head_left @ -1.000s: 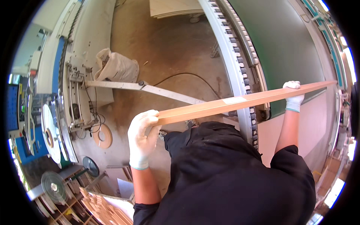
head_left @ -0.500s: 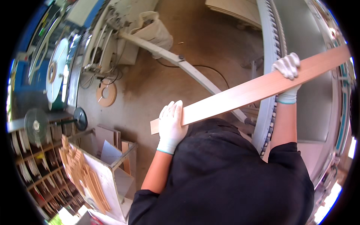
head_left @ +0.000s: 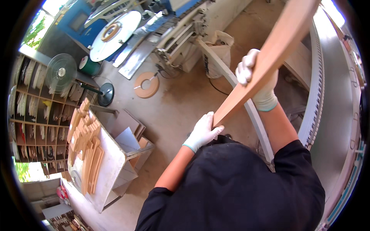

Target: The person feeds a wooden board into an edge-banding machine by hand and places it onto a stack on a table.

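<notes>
A long, light reddish-brown wooden board slants up from in front of my chest toward the upper right, its far end cut off by the picture's edge. My left hand, in a white glove, grips the near end with the thumb along one side. Farther up the board, my gloved right hand wraps round it, fingers over the left edge and palm beneath. The board is held in the air, turned partly on edge.
A white-topped cart with several stacked wood strips stands at left. Beyond it are a standing fan and partitioned shelves. A grey beam crosses below the board. A machine's long rail runs along the right.
The board has swung from a shallow slant across the machine rail to a steep one, its far end raised. My view has turned right-to-left, bringing more of the cart and shelves in.
</notes>
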Demonstrator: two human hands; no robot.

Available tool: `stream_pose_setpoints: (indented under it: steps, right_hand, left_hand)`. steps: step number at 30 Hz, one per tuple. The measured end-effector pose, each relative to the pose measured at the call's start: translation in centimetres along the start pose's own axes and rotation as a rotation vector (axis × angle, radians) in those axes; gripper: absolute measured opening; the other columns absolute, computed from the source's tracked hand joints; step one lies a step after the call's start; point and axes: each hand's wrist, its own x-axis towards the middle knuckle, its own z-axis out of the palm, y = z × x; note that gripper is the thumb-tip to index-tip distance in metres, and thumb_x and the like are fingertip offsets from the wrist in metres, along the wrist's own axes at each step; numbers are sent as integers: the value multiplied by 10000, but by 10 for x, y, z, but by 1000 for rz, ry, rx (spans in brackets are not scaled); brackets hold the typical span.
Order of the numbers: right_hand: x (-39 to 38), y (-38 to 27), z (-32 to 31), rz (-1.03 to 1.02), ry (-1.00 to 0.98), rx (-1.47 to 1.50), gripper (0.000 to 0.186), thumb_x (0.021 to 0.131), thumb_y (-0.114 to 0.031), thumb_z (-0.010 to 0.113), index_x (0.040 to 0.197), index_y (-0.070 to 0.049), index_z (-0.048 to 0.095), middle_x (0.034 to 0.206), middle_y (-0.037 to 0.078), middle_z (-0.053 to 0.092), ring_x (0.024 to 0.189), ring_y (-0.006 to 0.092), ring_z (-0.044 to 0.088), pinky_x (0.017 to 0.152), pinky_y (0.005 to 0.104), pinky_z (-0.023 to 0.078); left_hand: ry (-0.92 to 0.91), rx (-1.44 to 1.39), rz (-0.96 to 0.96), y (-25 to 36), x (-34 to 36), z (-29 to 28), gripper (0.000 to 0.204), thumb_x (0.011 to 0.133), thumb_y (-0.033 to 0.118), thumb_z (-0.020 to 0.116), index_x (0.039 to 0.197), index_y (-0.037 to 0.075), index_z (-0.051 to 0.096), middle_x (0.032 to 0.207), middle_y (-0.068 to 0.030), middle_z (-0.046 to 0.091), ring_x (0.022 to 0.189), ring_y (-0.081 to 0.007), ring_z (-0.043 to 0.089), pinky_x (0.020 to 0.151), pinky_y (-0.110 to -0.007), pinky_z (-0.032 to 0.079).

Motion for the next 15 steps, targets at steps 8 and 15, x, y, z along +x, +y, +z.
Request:
stream_pose_setpoints:
  steps: [8,15]
  right_hand:
    - [56,154,49,8,266,-816,694,1001,-694,400,812,-50,574,651,60,546,535,175,531,488,320,459]
    - [71,225,146,33,-258,-894,583,1015,-545,498,773,-23,594,695,192,563,640,309,569,637,392,485]
  left_hand:
    - [567,-530,350,62,-72,-191,737,973,310,690,1542,-20,360,1593,-160,397,1490,-250,343,1220,-409,251]
    - [922,-422,585,44,-131,-262,813,972,479,622,1527,-45,341,1537,-203,430,1439,-336,409,1205,-498,287]
